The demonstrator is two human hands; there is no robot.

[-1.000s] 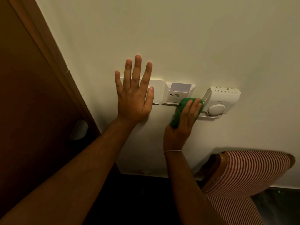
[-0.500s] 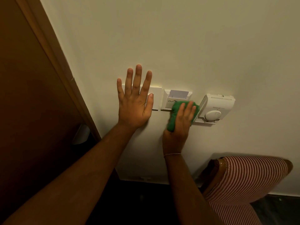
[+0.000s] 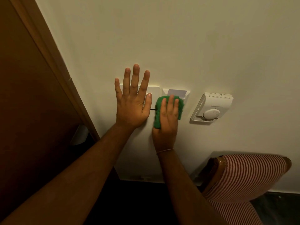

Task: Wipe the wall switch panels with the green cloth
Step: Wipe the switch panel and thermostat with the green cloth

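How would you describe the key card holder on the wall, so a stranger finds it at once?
On the pale wall right of the brown door, three white fittings form a row. The key card holder is the middle one, between the switch panel and the thermostat. Only it has a card standing in its top.

Dim warm light, wide-angle edge distortion

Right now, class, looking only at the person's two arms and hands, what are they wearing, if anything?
Both forearms are bare, with no sleeves in view. The left hand shows no glove, ring or watch. The right hand is also ungloved, but a thin, pale thread-like band circles its wrist. No markings are visible on either arm in this dim light.
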